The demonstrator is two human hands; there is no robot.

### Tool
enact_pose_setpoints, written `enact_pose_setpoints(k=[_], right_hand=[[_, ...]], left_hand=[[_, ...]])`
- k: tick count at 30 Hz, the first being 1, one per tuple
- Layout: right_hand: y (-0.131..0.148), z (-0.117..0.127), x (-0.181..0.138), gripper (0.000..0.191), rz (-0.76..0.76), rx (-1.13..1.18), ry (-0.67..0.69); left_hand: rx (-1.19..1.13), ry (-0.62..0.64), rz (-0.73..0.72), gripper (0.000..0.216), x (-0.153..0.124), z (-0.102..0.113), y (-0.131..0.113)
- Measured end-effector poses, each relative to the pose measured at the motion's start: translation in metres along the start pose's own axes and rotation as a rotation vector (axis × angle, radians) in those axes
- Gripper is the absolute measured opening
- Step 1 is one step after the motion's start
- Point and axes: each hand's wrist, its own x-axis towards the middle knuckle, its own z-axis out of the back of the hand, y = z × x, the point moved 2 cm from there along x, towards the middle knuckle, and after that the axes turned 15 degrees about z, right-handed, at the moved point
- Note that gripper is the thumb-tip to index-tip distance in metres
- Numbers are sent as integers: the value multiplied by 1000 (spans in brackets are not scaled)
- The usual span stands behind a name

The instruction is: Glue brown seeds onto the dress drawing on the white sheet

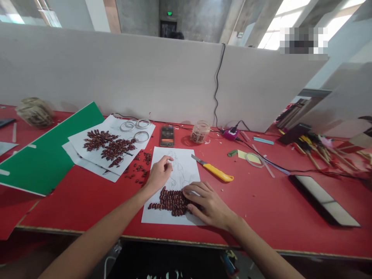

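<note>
A white sheet of paper [148, 217] lies before me with a pencil sketch on it. Rows of dark red-brown beans [171, 199] cover its lower part. My right hand [207, 203] rests on the sheet with fingers stretched out, their tips touching the right side of the bean rows. Over the upper left of the sketch, my left hand [161, 170] is curled with the fingers bent in towards the thumb; whatever may be between them is too small to make out. Loose beans [141, 168] are scattered on the red table left of the sheet.
Beyond the sheet stand a phone [167, 135] and a glass jar [200, 132]. A yellow utility knife [216, 171] lies to the right, blade out. Finished-looking bean pictures [116, 149] overlap a green board [58, 155]. A dark tablet-like slab [325, 201] sits far right.
</note>
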Motion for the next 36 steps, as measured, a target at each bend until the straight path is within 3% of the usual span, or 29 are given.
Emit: enact_pose_setpoints(k=[10,13,15,17,21,28,32,36], right_hand=[[1,-2,2,26,5,-49,0],[2,-1,1,29,14,-89,-15],[2,-1,-1,35,19,-134,-40],[1,-2,-4,39,9,-163,-75],[-3,-3,-8,40,-34,-152,-132],[-12,1,-6,35,-135,-139,-236],[-22,2,-5,32,-182,-97,-315],[-26,0,-5,30,-204,-44,-345]], left_hand=[[13,13,-31,20,-2,1,-7],[119,-91,-142,21,7,22,-16],[294,-218,-229,24,18,46,-20],[513,-244,-232,31,31,71,-19],[769,-75,-136,32,49,99,-2],[974,-26,-164,32,50,92,9],[961,11,-182,33,48,96,0],[860,156,-220,34,38,97,-1]])
